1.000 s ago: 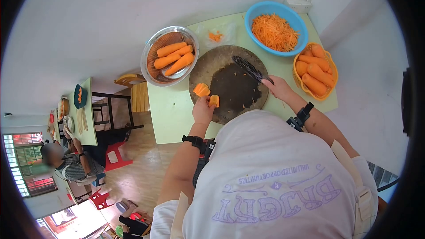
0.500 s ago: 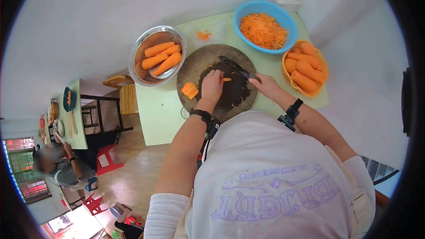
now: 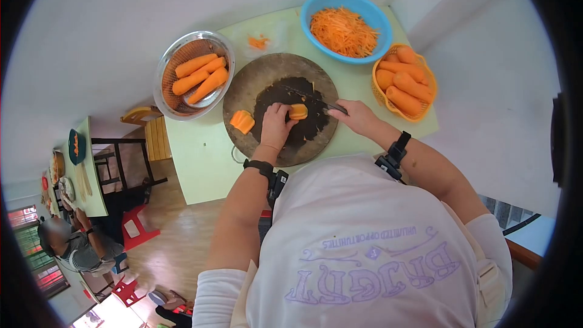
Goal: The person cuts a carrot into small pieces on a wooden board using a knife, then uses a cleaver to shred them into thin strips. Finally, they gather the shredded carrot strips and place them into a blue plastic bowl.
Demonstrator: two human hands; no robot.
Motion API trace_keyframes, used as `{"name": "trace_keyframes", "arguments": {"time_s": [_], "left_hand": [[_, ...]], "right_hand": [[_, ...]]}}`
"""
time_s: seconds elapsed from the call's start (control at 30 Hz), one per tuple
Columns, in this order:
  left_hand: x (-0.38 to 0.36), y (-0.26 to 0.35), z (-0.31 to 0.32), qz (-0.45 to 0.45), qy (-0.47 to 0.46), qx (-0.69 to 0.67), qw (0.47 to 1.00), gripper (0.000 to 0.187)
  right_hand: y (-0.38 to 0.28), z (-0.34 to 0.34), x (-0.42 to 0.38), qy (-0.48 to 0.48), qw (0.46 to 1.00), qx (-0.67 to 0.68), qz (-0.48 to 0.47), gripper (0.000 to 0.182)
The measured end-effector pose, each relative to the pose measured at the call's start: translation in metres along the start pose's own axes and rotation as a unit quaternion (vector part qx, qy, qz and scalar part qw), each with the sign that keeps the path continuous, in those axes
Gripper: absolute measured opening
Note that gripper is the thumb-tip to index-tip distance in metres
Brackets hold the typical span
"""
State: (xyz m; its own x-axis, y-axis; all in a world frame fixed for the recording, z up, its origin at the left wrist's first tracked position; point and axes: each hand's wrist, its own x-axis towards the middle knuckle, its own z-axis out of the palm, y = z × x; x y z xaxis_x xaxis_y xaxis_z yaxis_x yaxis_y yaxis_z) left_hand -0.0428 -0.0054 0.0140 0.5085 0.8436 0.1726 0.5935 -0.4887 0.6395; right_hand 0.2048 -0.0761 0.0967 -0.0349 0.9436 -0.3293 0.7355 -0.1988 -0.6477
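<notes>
Left hand (image 3: 276, 126) grips a carrot piece (image 3: 298, 111) (mid-frame, between the hands), right hand (image 3: 359, 118) a knife (image 3: 334, 107); upper-right basin (image 3: 385, 30) holds shreds (image 3: 343, 33).

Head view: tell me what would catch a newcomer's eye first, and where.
Probably the shredded carrot in the blue basin, on the far side of the table. Next, mid-picture, the round board, where the left hand holds a carrot piece and the right hand a knife. Then the carrots in the metal bowl left of the board and the yellow basket right of it.
</notes>
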Motion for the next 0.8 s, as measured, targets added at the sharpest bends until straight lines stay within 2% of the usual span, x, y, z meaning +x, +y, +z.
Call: {"name": "trace_keyframes", "arguments": {"time_s": [0.17,0.23,0.37,0.53,0.67,0.8], "left_hand": [[0.0,-0.003,0.001,0.003,0.002,0.015,1.0,0.033],[-0.004,0.0,-0.001,0.03,0.019,0.016,0.999,0.031],[-0.01,0.008,0.007,0.035,0.059,0.001,0.998,0.027],[-0.006,0.012,0.022,0.028,0.114,0.072,0.991,0.015],[-0.004,0.009,0.028,0.022,0.114,0.103,0.988,0.013],[-0.005,0.008,0.031,0.016,0.109,0.118,0.987,0.017]], "right_hand": [[0.002,-0.007,-0.011,-0.059,0.998,-0.005,-0.004,0.045],[0.002,-0.008,-0.014,-0.036,0.999,0.024,-0.009,0.046],[0.001,-0.005,-0.01,-0.046,0.999,0.016,0.014,0.045],[-0.011,-0.001,-0.007,-0.03,0.999,0.033,0.01,0.045],[-0.015,0.0,-0.006,-0.058,0.998,0.004,0.039,0.046],[-0.018,0.004,-0.009,-0.041,0.999,-0.032,0.014,0.045]]}}
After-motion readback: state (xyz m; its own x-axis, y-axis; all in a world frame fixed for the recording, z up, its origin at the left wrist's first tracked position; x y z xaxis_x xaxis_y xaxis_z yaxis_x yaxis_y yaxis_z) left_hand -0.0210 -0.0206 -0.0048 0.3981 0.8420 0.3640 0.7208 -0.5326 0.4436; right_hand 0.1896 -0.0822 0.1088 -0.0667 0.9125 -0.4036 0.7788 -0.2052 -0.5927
